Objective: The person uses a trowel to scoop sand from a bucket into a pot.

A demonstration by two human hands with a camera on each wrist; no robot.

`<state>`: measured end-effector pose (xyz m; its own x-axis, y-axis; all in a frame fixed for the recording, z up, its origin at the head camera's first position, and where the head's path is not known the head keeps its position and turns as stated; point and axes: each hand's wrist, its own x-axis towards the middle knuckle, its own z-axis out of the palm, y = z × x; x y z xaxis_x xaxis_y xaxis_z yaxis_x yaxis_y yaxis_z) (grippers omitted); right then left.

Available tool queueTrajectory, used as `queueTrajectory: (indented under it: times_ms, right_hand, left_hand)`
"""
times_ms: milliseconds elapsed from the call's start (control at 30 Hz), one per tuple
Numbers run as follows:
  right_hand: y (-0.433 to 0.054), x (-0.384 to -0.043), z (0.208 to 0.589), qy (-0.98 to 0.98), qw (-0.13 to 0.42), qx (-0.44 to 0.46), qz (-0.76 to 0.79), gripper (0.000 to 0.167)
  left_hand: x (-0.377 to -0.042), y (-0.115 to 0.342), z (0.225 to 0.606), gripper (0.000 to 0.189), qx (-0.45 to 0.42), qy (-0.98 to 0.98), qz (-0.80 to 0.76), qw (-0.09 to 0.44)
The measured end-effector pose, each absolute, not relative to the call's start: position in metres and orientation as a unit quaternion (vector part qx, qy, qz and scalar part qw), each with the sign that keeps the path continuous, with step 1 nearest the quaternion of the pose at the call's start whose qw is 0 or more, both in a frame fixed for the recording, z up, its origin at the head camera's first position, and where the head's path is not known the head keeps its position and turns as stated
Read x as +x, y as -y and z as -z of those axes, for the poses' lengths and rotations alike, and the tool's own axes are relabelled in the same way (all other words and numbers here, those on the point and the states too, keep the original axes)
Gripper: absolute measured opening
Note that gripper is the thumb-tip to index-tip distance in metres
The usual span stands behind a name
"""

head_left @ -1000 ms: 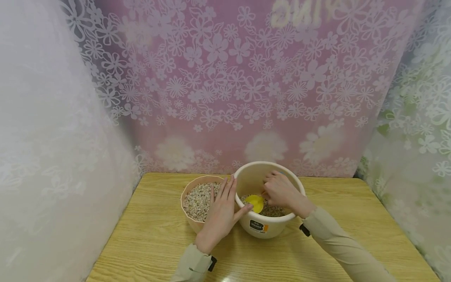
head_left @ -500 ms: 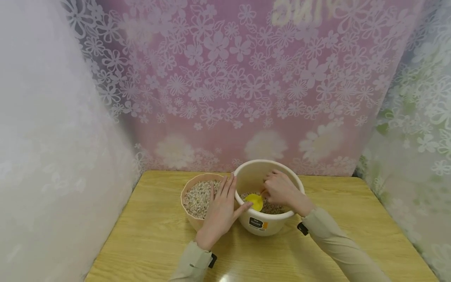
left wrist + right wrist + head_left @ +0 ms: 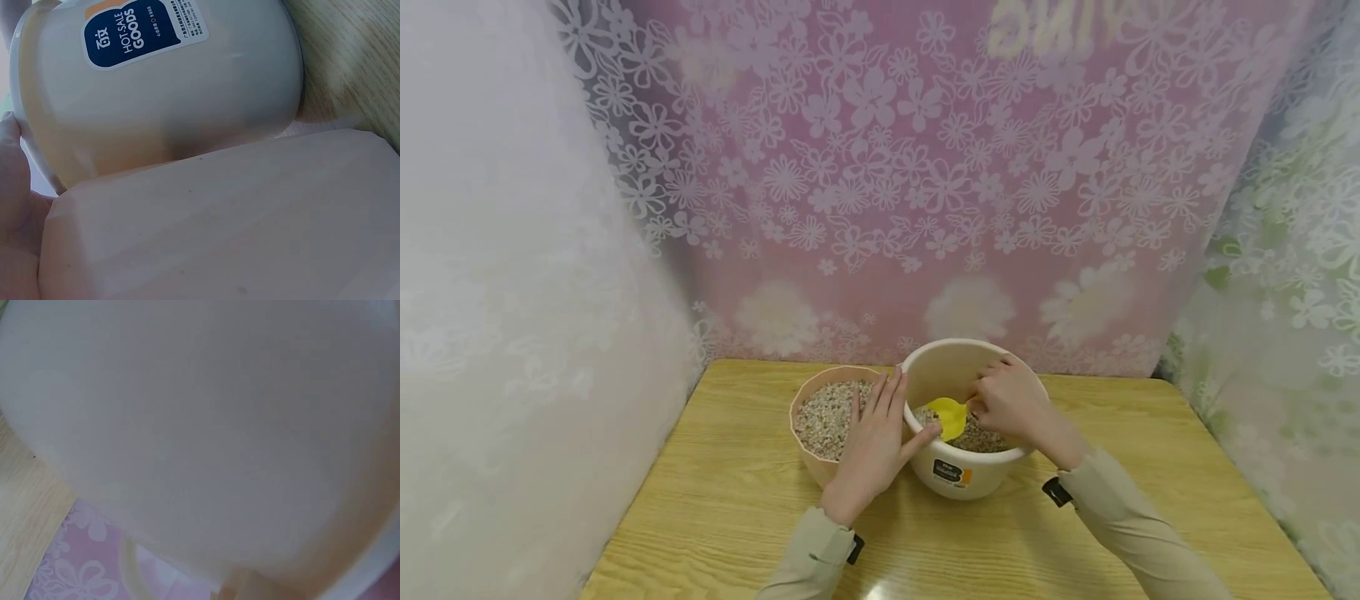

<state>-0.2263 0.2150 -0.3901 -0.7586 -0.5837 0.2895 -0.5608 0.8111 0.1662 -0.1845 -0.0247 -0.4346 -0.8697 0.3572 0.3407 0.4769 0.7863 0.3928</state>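
Observation:
A cream bucket (image 3: 973, 479) with a dark label stands tilted toward me, mixed grains (image 3: 988, 439) on its bottom. My right hand (image 3: 1009, 402) reaches inside with curled fingers and grips a yellow scoop (image 3: 951, 419) near its handle end; the scoop's bowl sits at the grains. My left hand (image 3: 872, 442) lies across the touching rims, fingers straight, thumb over the bucket's rim. Beneath it a peach-coloured faceted bowl (image 3: 811, 463) is full of paler grains (image 3: 827, 421). In the left wrist view, the bucket (image 3: 162, 109) and bowl (image 3: 219, 219) stand side by side.
Both containers stand on a wood-grain table (image 3: 722, 467) near its back edge. A pink flowered curtain (image 3: 865, 208) hangs behind, with pale sheets on the left and right. The right wrist view is filled mostly by the bucket's outer wall (image 3: 187, 425).
My right hand has shifted a little up and to the right inside the bucket, lifting and tilting the scoop with it. My left hand keeps its place on the rims.

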Motion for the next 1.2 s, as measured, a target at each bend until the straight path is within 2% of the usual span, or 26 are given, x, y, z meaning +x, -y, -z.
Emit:
queueTrajectory:
  times_ms: [133,333,800,1200]
  right_hand:
    - [-0.217,-0.219,0.384,0.951,0.154,0.267,0.006,0.004]
    - [-0.227,-0.211,0.383,0.962,0.143,0.229,-0.033,0.011]
    - [-0.24,-0.186,0.374,0.97,0.176,0.132,-0.1,0.011]
    - [-0.239,-0.172,0.371,0.971,0.173,0.092,-0.14,0.012]
  left_hand:
    - [-0.184,0.024,0.434,0.092,-0.222,0.938,0.237,0.122]
    - [-0.182,0.023,0.434,0.094,-0.222,0.938,0.236,0.12]
    - [-0.182,0.023,0.434,0.098,-0.219,0.941,0.226,0.124]
    - [-0.186,0.023,0.43,0.095,-0.218,0.941,0.232,0.115]
